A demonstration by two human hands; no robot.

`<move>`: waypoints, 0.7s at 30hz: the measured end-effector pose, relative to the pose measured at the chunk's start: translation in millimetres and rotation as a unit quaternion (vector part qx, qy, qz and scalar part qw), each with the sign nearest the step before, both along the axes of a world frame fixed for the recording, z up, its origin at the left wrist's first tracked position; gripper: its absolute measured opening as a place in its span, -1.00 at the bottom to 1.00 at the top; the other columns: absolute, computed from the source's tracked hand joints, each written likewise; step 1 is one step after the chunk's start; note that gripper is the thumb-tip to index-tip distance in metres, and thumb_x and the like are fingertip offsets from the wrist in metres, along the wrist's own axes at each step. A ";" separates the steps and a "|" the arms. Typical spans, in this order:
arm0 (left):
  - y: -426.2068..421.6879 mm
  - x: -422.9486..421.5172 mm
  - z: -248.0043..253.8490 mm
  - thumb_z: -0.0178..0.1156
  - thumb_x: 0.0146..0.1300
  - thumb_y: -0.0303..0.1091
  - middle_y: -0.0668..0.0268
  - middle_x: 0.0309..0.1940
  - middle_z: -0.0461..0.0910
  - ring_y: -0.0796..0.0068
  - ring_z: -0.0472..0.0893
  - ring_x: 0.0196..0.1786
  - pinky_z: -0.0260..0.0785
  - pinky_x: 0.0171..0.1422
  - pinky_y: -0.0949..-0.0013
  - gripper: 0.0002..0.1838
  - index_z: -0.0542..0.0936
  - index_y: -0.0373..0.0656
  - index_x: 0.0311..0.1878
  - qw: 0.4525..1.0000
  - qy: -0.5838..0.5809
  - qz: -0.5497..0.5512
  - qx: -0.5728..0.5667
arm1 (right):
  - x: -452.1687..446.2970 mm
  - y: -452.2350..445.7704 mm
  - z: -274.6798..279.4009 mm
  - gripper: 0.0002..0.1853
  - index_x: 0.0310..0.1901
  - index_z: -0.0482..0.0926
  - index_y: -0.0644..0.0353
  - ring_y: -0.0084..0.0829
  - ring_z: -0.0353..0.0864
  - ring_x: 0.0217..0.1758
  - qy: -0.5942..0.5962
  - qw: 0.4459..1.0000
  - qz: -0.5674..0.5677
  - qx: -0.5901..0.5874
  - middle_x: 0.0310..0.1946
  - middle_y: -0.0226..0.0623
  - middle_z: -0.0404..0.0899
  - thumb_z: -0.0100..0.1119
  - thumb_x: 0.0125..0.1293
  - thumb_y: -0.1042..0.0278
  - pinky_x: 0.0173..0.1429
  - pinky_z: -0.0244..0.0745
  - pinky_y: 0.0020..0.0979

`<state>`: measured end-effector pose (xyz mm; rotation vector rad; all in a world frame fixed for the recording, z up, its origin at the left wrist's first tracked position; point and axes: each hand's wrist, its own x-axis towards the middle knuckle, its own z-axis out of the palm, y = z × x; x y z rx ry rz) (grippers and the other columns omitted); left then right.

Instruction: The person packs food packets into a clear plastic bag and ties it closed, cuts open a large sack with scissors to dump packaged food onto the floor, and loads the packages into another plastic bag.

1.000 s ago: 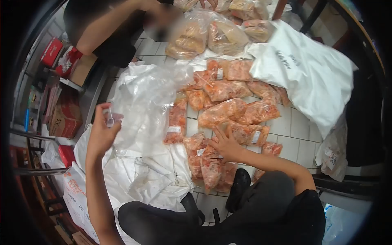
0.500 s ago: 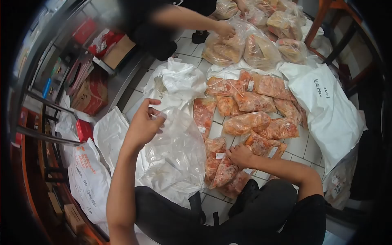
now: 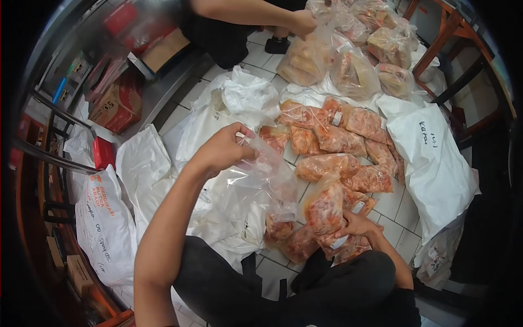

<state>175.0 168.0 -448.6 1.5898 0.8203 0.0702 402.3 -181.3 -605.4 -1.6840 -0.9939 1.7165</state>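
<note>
My left hand (image 3: pixel 226 148) pinches the edge of a large clear plastic bag (image 3: pixel 248 182), which hangs loosely between the white sacks and the packs. My right hand (image 3: pixel 357 228) grips the lower end of a clear-wrapped pack of reddish raw meat (image 3: pixel 323 210), raised upright off the floor. Close under that hand lie other meat packs (image 3: pixel 299 243), some with white labels. More packs (image 3: pixel 340 137) rest in a loose pile farther away on the tiles. The clear bag partly covers some packs on the left.
Another person's hand (image 3: pixel 303 23) touches one of several filled clear bags (image 3: pixel 351 73) at the back. A white sack with handwriting (image 3: pixel 430 158) lies at right, crumpled white sacks (image 3: pixel 239 98) at left. Wooden legs (image 3: pixel 436 46) stand back right; a cardboard box (image 3: pixel 117 103) sits back left.
My left hand has moved right, drawing the clear bag over toward the packs. My right hand has taken hold of a meat pack and tilted it up from the floor.
</note>
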 end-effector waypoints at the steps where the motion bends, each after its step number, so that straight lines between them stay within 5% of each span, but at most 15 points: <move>1: -2.3 3.3 -0.5 0.32 0.11 -0.34 0.24 -0.39 0.56 0.51 0.57 -0.42 0.41 -0.36 0.43 -0.60 0.49 -0.32 -0.03 1.000 0.001 -0.003 -0.007 | 0.3 -1.7 13.7 0.10 0.40 0.10 0.31 -0.28 0.23 0.39 0.037 0.999 -0.005 0.020 0.30 -0.13 0.31 0.60 -0.13 0.19 0.45 0.12 -0.31; 7: -28.2 33.3 22.1 0.18 0.29 -0.27 0.29 -0.33 0.56 0.56 0.55 -0.43 0.37 -0.39 0.47 -0.68 0.51 -0.21 0.05 0.998 0.050 -0.038 0.001 | -1.9 54.1 70.4 0.12 0.45 -0.03 0.28 -0.29 0.21 0.40 0.104 0.985 0.117 0.071 0.34 -0.11 0.24 0.55 -0.03 0.17 0.46 0.10 -0.29; 9: -44.2 38.0 31.9 0.07 0.38 -0.24 0.32 -0.41 0.54 0.59 0.53 -0.48 0.35 -0.42 0.47 -0.72 0.53 -0.14 0.06 0.994 0.037 -0.095 0.028 | -19.9 82.8 71.0 0.12 0.45 -0.07 0.26 -0.26 0.26 0.37 0.125 0.977 0.168 0.030 0.33 -0.08 0.23 0.49 0.03 0.02 0.29 0.38 -0.27; 13: -70.5 28.6 17.9 0.04 0.42 -0.20 0.31 -0.50 0.53 0.59 0.52 -0.51 0.35 -0.45 0.48 -0.71 0.53 -0.13 0.07 0.975 0.039 -0.201 0.085 | -59.8 101.1 -9.0 0.08 0.45 -0.09 0.25 -0.25 0.32 0.33 0.102 0.986 0.130 0.019 0.28 -0.08 0.29 0.36 0.13 -0.14 0.02 0.58 -0.36; 16: -85.9 14.1 -8.0 0.01 0.44 -0.17 0.31 -0.55 0.54 0.58 0.53 -0.53 0.36 -0.47 0.47 -0.71 0.54 -0.14 0.03 0.945 -0.004 -0.305 0.117 | -70.7 105.9 -3.9 -0.10 0.42 -0.02 0.26 -0.22 0.43 0.25 0.168 0.984 0.049 -0.025 0.21 -0.08 0.38 0.14 0.29 -0.18 -0.14 0.63 -0.42; 18: -91.8 9.2 2.2 0.00 0.44 -0.17 0.28 -0.49 0.60 0.54 0.55 -0.53 0.39 -0.46 0.43 -0.72 0.49 -0.11 0.06 0.913 0.145 -0.382 -0.009 | -73.8 104.1 -29.0 -0.32 0.34 0.18 0.25 -0.27 0.53 0.14 0.342 0.927 -0.147 -0.058 0.14 -0.10 0.47 -0.04 0.41 -0.13 -0.05 0.63 -0.36; 21: -99.6 -4.5 -24.2 0.02 0.42 -0.21 0.24 -0.44 0.64 0.50 0.54 -0.57 0.38 -0.48 0.41 -0.74 0.40 -0.11 0.06 0.933 0.150 -0.323 -0.054 | -68.9 114.1 -39.7 -0.37 0.27 0.31 0.23 -0.30 0.58 0.09 0.489 0.832 -0.262 -0.010 0.10 -0.11 0.52 -0.15 0.44 -0.17 0.06 0.60 -0.26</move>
